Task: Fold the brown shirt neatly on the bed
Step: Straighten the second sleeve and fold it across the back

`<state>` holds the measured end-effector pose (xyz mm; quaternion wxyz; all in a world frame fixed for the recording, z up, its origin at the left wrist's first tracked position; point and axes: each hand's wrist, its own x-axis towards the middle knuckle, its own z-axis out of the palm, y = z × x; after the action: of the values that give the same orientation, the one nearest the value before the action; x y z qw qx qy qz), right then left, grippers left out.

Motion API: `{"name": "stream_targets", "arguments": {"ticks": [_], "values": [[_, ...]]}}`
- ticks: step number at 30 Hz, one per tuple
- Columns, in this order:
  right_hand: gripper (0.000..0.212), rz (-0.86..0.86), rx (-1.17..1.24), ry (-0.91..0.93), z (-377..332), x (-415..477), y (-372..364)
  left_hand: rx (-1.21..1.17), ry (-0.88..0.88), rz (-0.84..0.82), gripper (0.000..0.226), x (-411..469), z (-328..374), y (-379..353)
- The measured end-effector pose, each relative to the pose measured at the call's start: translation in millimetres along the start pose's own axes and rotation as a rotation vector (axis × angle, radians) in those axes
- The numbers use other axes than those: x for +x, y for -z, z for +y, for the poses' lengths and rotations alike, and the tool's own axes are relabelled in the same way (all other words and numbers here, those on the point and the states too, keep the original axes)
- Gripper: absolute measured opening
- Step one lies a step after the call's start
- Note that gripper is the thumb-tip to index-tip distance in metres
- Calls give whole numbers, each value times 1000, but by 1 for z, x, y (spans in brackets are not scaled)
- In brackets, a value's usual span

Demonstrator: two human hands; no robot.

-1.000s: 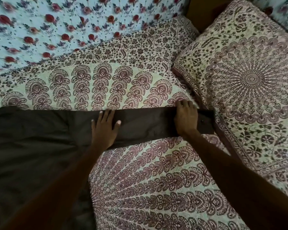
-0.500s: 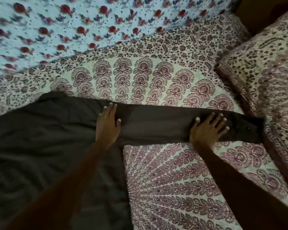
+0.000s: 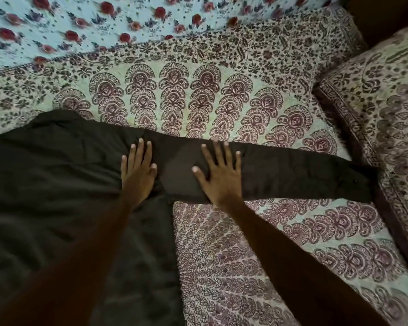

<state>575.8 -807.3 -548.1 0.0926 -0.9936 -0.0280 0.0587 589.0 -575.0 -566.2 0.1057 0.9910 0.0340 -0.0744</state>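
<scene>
Cloth is lying loose to the left of the left hand's fingers: the body of the brown shirt [image 3: 57,196] is spreading across the bed [image 3: 245,255] in soft ripples. No hand is holding that part, so any tug toward the right is likely to drag it out of square. The left hand [image 3: 138,175] is pressing flat where the sleeve is joining the body, its fingers straight and close together, gripping nothing. A ridge of cloth is puckering just below its thumb, and if the palm is sliding rather than pinning, that pucker risks being creased into the fold. Just right of those fingers, the right hand [image 3: 219,177] is resting flat on the sleeve [image 3: 304,175], fingers splayed and open, pinching nothing. Beyond its little finger the sleeve is running out long and unheld, slanting down to the cuff [image 3: 363,184], which is ending just beside the pillow [image 3: 386,114]. Open palms alone are giving little control over that far end. It may twist or catch against the pillow's edge when brought back over the body, leaving an uneven fold.
</scene>
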Motion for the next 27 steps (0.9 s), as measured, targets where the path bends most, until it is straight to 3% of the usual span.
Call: {"name": "stream_targets", "arguments": {"ticks": [5,8,9,11,13,16,21,27], "values": [[70,45,-59,-268,121,-19,20,-6,8,10,60,0,9,1],[69,50,-64,-380,172,-35,31,-52,183,22,75,-4,44,17],[69,43,-60,-400,180,-36,35,-53,151,62,78,-6,64,22],[68,33,-13,-382,174,-33,42,-132,-150,124,68,-13,112,19],[65,34,62,-275,163,-35,42,-191,-393,-21,63,-23,168,3],[62,23,65,-212,190,-57,38,-84,-360,-238,77,-35,212,-30],[63,0,-38,-196,283,-88,50,46,-344,-181,85,-32,213,-42],[58,125,158,-293,262,-82,60,45,-331,-243,86,-30,221,-35]]}}
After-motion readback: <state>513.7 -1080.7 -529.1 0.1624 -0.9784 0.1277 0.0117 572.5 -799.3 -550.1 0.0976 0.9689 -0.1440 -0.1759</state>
